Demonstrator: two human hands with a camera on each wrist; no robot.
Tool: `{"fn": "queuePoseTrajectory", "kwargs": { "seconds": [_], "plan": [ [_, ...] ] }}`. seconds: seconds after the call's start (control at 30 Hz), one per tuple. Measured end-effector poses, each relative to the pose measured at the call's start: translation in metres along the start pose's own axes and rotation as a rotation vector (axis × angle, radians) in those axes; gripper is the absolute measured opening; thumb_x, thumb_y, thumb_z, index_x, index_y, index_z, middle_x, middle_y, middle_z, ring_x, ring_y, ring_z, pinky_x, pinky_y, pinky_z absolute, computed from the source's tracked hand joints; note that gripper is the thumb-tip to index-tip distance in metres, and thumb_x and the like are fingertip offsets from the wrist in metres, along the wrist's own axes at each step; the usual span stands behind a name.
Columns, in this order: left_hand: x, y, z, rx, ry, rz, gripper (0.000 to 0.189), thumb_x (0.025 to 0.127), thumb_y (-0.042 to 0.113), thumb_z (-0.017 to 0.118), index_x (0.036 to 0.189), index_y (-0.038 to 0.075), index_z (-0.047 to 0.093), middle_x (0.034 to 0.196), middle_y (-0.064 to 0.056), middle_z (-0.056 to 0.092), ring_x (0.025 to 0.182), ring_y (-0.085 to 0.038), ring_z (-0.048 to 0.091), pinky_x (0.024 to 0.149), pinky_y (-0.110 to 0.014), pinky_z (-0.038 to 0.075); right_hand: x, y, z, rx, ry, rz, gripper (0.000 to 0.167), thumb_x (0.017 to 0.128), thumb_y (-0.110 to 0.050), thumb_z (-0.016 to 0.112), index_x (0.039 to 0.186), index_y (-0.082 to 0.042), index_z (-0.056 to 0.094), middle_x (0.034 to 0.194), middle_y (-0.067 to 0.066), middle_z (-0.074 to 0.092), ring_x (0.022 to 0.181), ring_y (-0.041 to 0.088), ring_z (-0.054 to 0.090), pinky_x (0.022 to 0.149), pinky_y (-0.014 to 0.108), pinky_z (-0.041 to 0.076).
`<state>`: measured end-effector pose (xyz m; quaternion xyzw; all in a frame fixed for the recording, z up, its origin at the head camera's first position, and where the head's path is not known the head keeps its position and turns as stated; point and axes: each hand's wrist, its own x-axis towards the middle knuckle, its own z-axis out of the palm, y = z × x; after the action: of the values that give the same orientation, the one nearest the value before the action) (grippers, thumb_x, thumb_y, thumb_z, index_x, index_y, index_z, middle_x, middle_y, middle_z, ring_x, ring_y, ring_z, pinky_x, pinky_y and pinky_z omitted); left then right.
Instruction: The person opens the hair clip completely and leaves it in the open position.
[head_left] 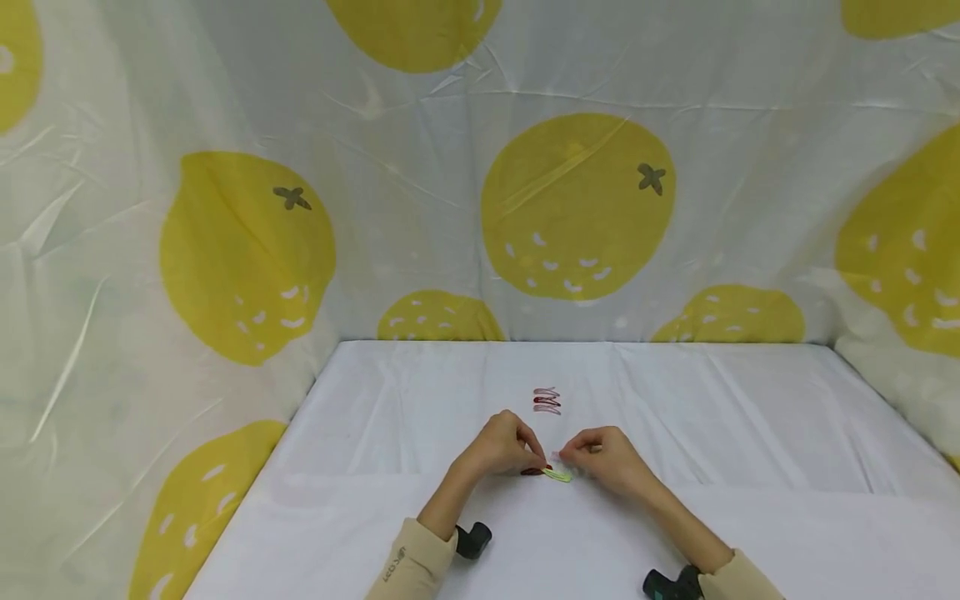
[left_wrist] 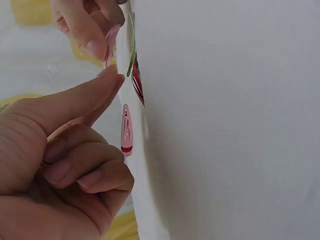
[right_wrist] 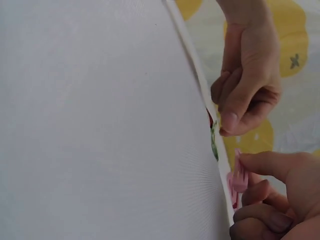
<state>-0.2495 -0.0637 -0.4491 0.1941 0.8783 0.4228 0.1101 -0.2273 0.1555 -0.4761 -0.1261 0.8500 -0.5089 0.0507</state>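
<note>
My right hand (head_left: 607, 458) pinches a pink snap hair clip (right_wrist: 240, 172) between thumb and index finger, just above the white cloth. To its left, the left hand (head_left: 504, 446) reaches down with thumb and index fingertips together and the other fingers curled. Those fingertips are right by the green hair clips (head_left: 557, 475) lying on the cloth; whether anything is between them cannot be made out. A dark red hair clip (head_left: 532, 472) lies beside the green ones, partly under the left hand in the head view.
Farther back on the cloth, several pink and red hair clips (head_left: 547, 400) lie in a short column. A white cloth (head_left: 360, 533) covers the table. Behind and at the sides hangs a curtain (head_left: 420, 208) printed with yellow fruit.
</note>
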Motion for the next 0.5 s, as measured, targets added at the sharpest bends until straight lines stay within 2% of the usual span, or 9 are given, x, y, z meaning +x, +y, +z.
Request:
{"fn": "queuePoseTrajectory", "kwargs": {
  "seconds": [0.17,0.37,0.5],
  "plan": [
    [-0.0005,0.0009,0.0014,-0.056,0.032,0.011,0.004,0.081,0.006,0.086,0.08,0.005,0.082,0.049,0.007,0.043,0.049,-0.005,0.034,0.048,-0.019,0.024,-0.0005,0.0002,0.0018,0.068,0.001,0.007,0.017,0.094,-0.023,0.076,0.093,-0.006,0.078,0.085,0.003,0.069,0.065,0.002,0.047,0.056,0.019,0.038],
    [0.0003,0.0014,0.0039,-0.069,0.069,0.011,0.005,0.083,0.008,0.086,0.08,0.006,0.082,0.05,0.008,0.038,0.05,-0.006,0.032,0.048,-0.021,0.023,-0.0005,0.0004,0.0026,0.088,-0.031,-0.017,0.017,0.094,-0.022,0.076,0.095,-0.005,0.078,0.084,0.005,0.068,0.059,0.002,0.046,0.054,0.019,0.04],
    [0.0014,0.0032,0.0013,-0.095,0.084,0.026,0.004,0.085,0.009,0.084,0.081,0.007,0.083,0.051,0.009,0.037,0.051,-0.006,0.032,0.049,-0.022,0.024,-0.0006,-0.001,0.0019,0.07,-0.016,-0.032,0.017,0.093,-0.024,0.078,0.095,-0.007,0.079,0.075,0.003,0.063,0.057,0.002,0.045,0.053,0.019,0.038]
  ]
}}
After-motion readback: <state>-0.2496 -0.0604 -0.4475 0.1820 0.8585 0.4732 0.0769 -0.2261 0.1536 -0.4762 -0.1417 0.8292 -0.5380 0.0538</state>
